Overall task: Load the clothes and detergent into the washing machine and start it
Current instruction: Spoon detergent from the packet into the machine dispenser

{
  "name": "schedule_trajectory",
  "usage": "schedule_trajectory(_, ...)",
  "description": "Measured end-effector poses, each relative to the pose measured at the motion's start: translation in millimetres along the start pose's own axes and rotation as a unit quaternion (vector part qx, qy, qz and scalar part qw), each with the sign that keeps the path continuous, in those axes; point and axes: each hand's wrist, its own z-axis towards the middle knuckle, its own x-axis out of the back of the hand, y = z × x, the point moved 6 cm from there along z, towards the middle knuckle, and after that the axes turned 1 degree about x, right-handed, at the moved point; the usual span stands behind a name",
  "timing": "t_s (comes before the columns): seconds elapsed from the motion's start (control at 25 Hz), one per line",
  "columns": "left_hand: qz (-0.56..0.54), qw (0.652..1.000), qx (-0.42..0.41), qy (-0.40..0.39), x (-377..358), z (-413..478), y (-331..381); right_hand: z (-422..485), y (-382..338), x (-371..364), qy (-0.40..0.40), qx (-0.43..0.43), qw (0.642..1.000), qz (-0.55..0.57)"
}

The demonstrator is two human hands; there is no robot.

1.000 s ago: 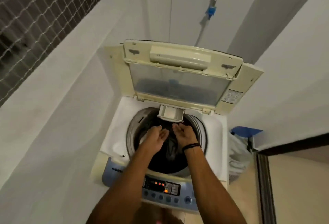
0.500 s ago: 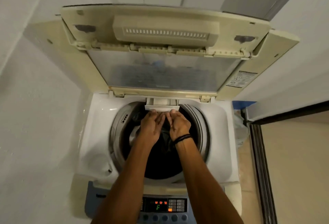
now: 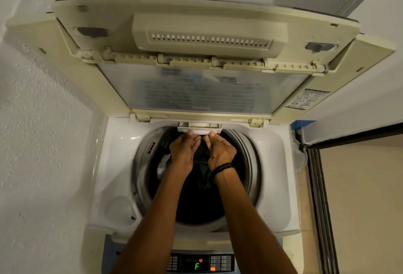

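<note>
Fingertips (image 3: 191,132) of left hand (image 3: 183,150), right hand (image 3: 220,153) on detergent drawer (image 3: 199,126) edge, drum (image 3: 250,164) below

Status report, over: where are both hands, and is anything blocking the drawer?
Left hand and right hand open, fingertips on detergent drawer. Dark clothes in drum. Lid up, nothing blocking.

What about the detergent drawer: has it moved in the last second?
Yes. The detergent drawer has slid back toward the washer's rear rim, jutting less over the drum, pushed by left hand and right hand.

Raised lid (image 3: 207,34) blocks the rear; drum mouth (image 3: 249,164) (dark clothes (image 3: 201,159) inside) lies open.
</note>
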Motion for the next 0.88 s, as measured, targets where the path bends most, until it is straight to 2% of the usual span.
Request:
schedule_trajectory(0.28, -0.002, 1.000, -0.025, -0.002, -12, 8, 7, 6, -5, -13, 0.010, 0.029, 0.999, -0.036)
schedule_trajectory(0.88, 0.012, 1.000, 0.015, 0.008, -8, -17, 16, -8, -15, -2, -0.019, 0.002, 0.996, -0.088)
